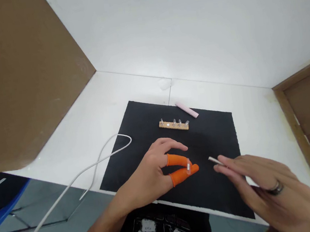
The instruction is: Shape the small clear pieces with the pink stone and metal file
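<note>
My left hand [162, 172] wears orange finger cots on its thumb and index finger. Pinched between those two is a small clear piece [188, 166] with a white middle, which looks like a nail tip. To the right, my right hand [267, 185] has a ring on one finger and is closed on a thin pale stick [215, 161], whose end points left towards the clear piece without touching it. Beyond my left hand lies a tan strip [170, 125] carrying several clear nail-tip-like pieces upright, with a bare white spot between two of them.
Under everything is a black mat [141, 125] on a white table [75, 141]. A pink bar [187, 110] lies at the mat's far edge. A white cable [100, 160] loops over the left edge. Brown panels [23, 72] stand at left and right.
</note>
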The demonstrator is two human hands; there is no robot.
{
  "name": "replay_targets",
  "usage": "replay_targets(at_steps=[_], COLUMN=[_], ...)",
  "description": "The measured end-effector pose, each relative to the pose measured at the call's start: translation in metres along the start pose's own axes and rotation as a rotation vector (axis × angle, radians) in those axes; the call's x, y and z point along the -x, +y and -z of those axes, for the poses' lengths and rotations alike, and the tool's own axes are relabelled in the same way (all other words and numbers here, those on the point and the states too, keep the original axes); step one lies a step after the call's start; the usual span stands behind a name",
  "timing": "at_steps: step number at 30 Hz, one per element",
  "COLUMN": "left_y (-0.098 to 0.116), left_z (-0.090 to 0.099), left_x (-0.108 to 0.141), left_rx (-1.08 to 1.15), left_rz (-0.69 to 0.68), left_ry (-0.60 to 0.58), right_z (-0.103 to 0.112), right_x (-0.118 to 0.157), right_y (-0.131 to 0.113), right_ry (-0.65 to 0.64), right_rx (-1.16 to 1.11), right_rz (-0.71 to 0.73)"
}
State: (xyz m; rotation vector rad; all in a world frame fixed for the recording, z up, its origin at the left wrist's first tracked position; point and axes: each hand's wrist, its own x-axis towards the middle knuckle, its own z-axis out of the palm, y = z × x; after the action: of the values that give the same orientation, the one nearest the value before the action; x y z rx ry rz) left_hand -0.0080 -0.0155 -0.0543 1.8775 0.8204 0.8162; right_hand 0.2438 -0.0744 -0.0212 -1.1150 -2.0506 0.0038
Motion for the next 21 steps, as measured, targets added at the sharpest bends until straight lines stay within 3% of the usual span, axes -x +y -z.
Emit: replay_targets(at_steps=[4, 11, 17, 21], left_y=[0.0, 0.002, 0.0, -0.001], left_z=[0.0, 0.001, 0.001, 0.001], left_x=[0.0, 0.001, 0.001, 0.002], left_rx=[0.002, 0.001, 0.008, 0.004], left_rz=[-0.019, -0.027, -0.038, -0.051], left_ry=[0.002, -0.011, -0.028, -0.046], right_z=[-0.006, 0.001, -0.008, 0.004], right_x=[0.002, -0.001, 0.0, -0.001], right_y=[-0.02, -0.002, -0.023, -0.009], right_ry=[-0.136, -0.007, -0.129, -0.047], right_rx=[-0.072, 0.047, -0.061, 0.024], right_rz=[0.013, 0.021, 0.066, 0.03])
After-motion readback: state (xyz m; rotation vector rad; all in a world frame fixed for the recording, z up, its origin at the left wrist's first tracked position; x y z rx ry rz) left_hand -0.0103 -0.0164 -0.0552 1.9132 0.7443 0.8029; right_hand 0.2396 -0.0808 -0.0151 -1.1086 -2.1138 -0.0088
